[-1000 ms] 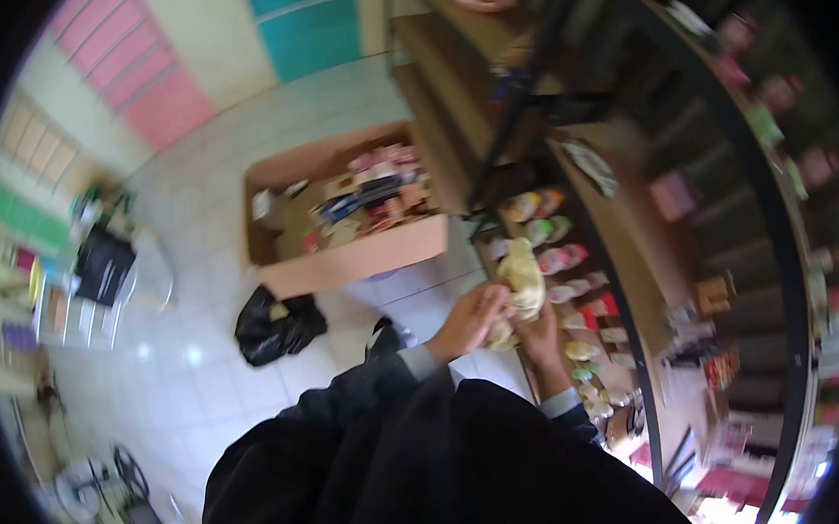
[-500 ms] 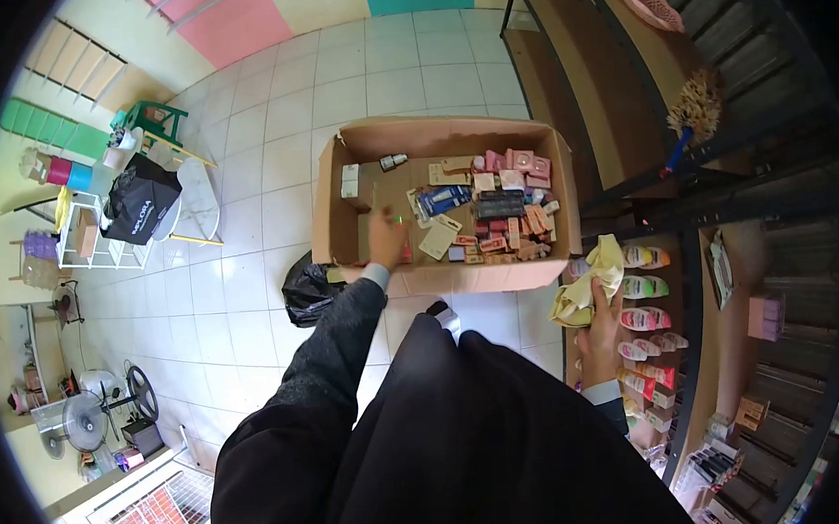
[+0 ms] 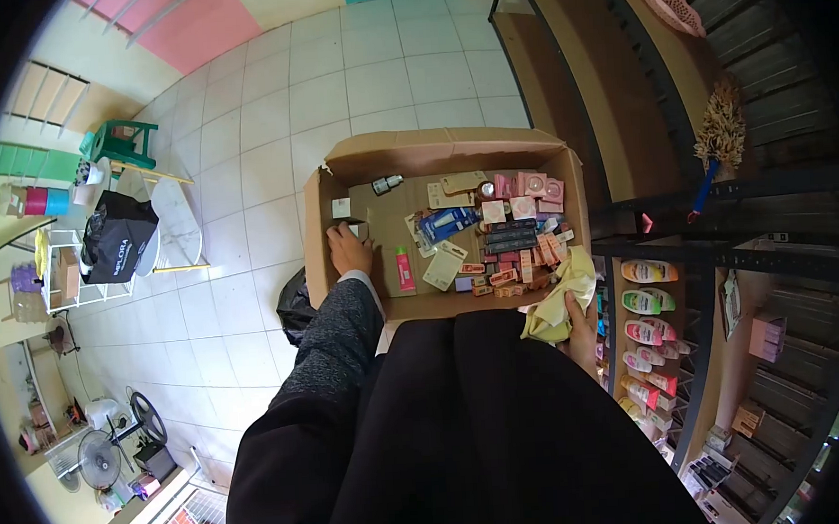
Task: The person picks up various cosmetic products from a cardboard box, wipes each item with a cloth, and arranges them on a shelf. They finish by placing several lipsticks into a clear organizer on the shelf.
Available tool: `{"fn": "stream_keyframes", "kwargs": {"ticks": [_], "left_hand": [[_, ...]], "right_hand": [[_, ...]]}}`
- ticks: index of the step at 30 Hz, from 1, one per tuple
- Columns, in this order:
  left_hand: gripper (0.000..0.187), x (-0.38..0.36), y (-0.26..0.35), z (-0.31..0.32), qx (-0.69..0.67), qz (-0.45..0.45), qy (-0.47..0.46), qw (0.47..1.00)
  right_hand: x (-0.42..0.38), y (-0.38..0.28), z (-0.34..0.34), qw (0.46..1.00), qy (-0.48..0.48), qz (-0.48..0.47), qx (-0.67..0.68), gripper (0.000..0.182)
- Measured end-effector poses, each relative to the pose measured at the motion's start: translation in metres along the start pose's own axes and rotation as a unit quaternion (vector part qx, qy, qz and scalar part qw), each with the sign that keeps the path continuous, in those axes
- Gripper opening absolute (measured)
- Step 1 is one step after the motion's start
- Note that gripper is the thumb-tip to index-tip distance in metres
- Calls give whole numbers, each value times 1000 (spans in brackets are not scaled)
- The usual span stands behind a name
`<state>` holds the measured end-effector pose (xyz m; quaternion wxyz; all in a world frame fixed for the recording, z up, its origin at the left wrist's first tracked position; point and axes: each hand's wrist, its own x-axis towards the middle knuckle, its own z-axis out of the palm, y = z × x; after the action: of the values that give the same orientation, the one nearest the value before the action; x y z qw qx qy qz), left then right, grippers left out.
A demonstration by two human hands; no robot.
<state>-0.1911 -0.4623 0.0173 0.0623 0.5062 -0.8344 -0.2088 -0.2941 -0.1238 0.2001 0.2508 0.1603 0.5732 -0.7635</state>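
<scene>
So the left hand (image 3: pixel 351 253) was at the cardboard box's (image 3: pixel 446 142) left end, fingertips on a little white box (image 3: pixel 361 232) just ahead, couldn't tell if gripped; right hand (image 3: pixel 583 332), farther off, clutched a yellow cloth (image 3: pixel 562 302).

Box (image 3: pixel 362 232) apparently partly behind fingers (image 3: pixel 345 235)

Bright floor (image 3: pixel 245 200), dim shelving (image 3: pixel 577 92); fisheye bending, black corners.

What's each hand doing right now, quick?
Left hand: at a small box inside the carton; can't tell if its grip is closed.
Right hand: closed, holding the yellow cloth.
</scene>
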Motion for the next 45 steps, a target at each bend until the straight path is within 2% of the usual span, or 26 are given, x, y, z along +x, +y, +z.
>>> {"fn": "stream_keyframes", "kwargs": {"ticks": [2, 6, 8, 9, 11, 12, 15, 16, 18, 20, 24, 26, 28, 30, 32, 33, 34, 35, 36, 37, 38, 40, 41, 42, 44, 45], "left_hand": [[58, -4, 5, 1, 73, 45, 55, 995], [53, -7, -4, 14, 74, 40, 35, 996], [53, -10, 0, 5, -143, 70, 68, 985], [53, -13, 7, -4, -144, 77, 66, 984], [58, -26, 26, -31, -325, 86, -62, 940], [58, -34, 39, -47, -326, 99, -69, 938], [71, -67, 88, -102, -525, 167, -220, 805], [71, -77, 107, -116, -526, 181, -233, 798], [69, -93, 144, -142, -608, 236, -339, 678], [64, -110, 173, -159, -619, 264, -379, 635], [58, -138, 217, -186, -610, 318, -410, 598], [55, -153, 232, -194, -593, 318, -434, 600], [57, -162, 247, -196, -612, 351, -430, 564], [58, -165, 258, -204, -613, 380, -418, 553], [57, -168, 267, -211, -627, 372, -446, 520], [57, -175, 274, -219, -618, 387, -463, 504], [57, -183, 281, -225, -609, 403, -481, 486], [57, -193, 284, -223, -607, 407, -487, 479], [61, -206, 287, -219, -581, 425, -483, 498], [65, -221, 290, -216, -555, 443, -481, 514], [65, -240, 294, -214, -552, 449, -494, 500], [67, -283, 296, -211, -684, 379, -431, 450], [70, -308, 292, -213, -667, 359, -424, 497], [71, -317, 286, -196, -655, 339, -430, 521], [63, -354, 273, -193, -651, 262, -457, 546], [63, -368, 270, -190, -646, 263, -466, 545]], "right_hand": [[1, -3, 4, 1000, 3, 9, 0, 42], [-1, -4, 10, 1000, -5, -5, -11, 42], [-1, -6, 11, 1000, -5, -15, -16, 43], [-1, -5, 10, 998, -15, -48, -26, 42], [-3, -11, 13, 993, -22, -105, -49, 40], [-5, -17, 18, 993, -11, -113, -43, 40], [-21, -42, 37, 973, -83, -167, -138, 35], [-26, -50, 47, 964, -99, -177, -171, 34], [-29, -55, 59, 901, -133, -300, -284, 32], [-49, -67, 73, 752, -78, -463, -463, 32], [-83, -98, 53, 743, 22, -517, -424, 35], [-98, -102, 27, 733, 70, -500, -457, 33], [-110, -103, -5, 730, 125, -477, -474, 32], [-110, -93, -47, 737, 200, -395, -511, 33], [-98, -71, -97, 769, 236, -372, -463, 35], [-108, -77, -103, 956, 123, -194, -181, 41], [-118, -79, -105, 954, 132, -200, -178, 41], [-129, -77, -103, 986, 42, -160, 32, 44], [-141, -77, -97, 963, -52, -115, 239, 47], [-150, -78, -94, 962, -93, -106, 233, 50], [-159, -76, -87, 965, -97, -166, 178, 51], [-174, -66, -67, 959, -18, -209, 192, 52], [-179, -58, -59, 950, 3, -247, 191, 50], [-175, -43, -53, 933, 68, -303, 183, 49], [-193, -37, -64, 914, 97, -326, 222, 50], [-200, -34, -75, 912, 106, -327, 226, 50]]}}
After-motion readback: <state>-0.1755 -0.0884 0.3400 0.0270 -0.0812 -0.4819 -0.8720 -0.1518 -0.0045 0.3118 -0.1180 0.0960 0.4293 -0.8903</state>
